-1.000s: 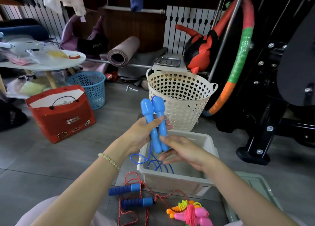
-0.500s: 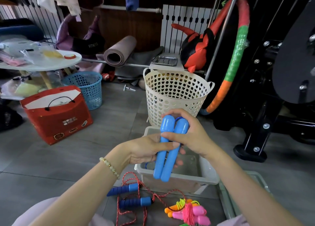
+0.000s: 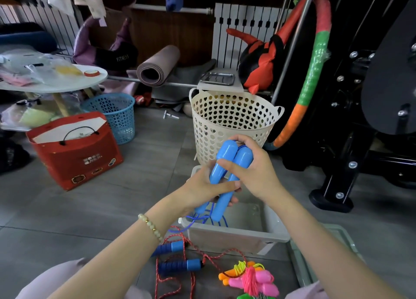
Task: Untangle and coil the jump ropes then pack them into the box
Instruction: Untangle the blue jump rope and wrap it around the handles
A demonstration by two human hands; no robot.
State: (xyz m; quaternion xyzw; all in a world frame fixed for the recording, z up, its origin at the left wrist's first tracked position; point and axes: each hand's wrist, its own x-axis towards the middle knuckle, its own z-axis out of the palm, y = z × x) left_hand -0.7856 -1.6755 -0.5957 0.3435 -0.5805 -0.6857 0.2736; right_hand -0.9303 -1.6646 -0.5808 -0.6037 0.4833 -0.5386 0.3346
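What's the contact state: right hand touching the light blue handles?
Touching. Head view: the right hand wraps the tops of the light blue handles, thumb across them.

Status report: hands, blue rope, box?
Left hand and right hand grip blue handles over box. Cord hangs across box rim. Red rope on floor, outside box.

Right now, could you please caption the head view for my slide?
Left hand and right hand grip blue jump-rope handles above the white box.

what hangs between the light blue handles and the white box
Only the blue rope: it hangs in loose loops from the handles down over the box's near left corner. The head view shows it.
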